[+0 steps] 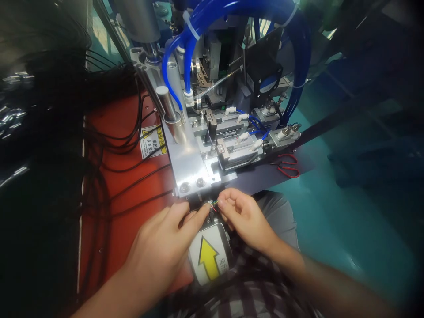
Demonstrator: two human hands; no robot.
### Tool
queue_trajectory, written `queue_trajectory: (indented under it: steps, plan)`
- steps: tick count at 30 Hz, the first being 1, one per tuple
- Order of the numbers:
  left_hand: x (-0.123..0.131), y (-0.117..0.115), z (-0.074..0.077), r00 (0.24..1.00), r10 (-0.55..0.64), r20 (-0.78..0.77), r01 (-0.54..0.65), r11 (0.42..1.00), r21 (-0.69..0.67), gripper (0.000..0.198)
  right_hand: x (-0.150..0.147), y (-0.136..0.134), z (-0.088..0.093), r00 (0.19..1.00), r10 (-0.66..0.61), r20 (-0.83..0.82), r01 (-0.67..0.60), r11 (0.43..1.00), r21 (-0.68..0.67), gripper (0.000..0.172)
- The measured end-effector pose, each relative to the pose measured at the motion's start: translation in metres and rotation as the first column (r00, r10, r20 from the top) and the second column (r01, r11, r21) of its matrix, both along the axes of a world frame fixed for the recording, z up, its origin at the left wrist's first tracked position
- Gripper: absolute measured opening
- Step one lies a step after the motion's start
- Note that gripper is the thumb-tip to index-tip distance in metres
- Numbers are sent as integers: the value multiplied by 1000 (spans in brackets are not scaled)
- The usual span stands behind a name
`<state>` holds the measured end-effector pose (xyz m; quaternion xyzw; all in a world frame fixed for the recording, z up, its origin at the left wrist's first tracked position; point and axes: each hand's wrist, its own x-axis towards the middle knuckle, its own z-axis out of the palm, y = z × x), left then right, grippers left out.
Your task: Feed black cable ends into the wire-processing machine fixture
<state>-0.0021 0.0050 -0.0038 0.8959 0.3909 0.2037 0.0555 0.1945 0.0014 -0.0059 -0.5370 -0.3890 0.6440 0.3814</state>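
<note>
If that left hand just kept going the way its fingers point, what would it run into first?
The left hand points up and right at the coloured wire ends that both hands seem to pinch; those come first, then almost at once the right hand. Depth is hard to judge.

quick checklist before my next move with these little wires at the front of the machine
1. Thin coloured wire ends gripped: ok, left hand and right hand both pinch them.
2. Strands separated and undamaged: cannot tell, too small.
3. Hands clear of the silver metal machine plate: ok, both sit just in front of its edge.
4. Red-handled scissors: ok, lying right of the machine, away from both hands.
5. Loose black cables on the orange table: ok, left of the left hand, not over it.
</note>
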Motion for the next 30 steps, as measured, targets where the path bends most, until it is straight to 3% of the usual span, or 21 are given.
queue_trajectory:
  steps: [9, 14, 18, 30]
  plan:
    - [-1, 0, 3, 999, -25, 25, 26, 999, -39, 38, -1, 0, 2, 997, -35, 68, 33, 999, 34, 20]
    - [-1, 0, 3, 999, -40, 7, 40, 998, -42, 36, 0, -2, -1, 959, -93, 269, 30, 973, 231, 9]
    - [-1, 0, 3, 999, -32, 16, 33, 999, -29, 36, 2, -5, -5, 924, -107, 367, -24, 942, 334, 6]
    - [0, 0, 2, 1000, -28, 9, 28, 999, -42, 37, 4, -1, 0, 847, -52, 529, -210, 882, 421, 7]
